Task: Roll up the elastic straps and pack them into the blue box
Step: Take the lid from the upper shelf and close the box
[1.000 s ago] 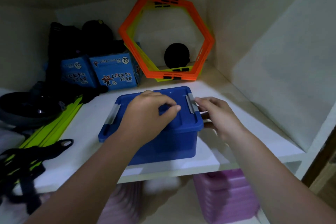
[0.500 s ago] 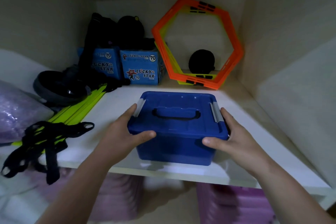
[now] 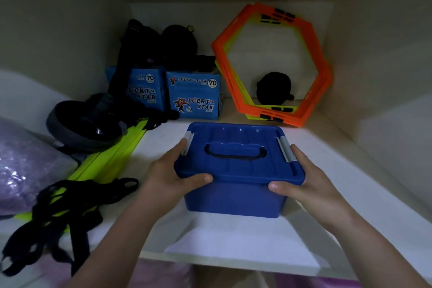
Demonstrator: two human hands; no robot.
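While the blue box (image 3: 236, 184) is clasped at both ends by the left hand (image 3: 168, 173) and right hand (image 3: 304, 177), it should be drawn level off the shelf (image 3: 233, 241); what appear to be elastic straps (image 3: 70, 203) lie unrolled leftward, orange hexagons (image 3: 268, 65) behind.

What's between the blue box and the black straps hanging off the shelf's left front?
Head view: only the left hand and forearm, gripping the blue box; beyond that, bare white shelf up to the black straps.
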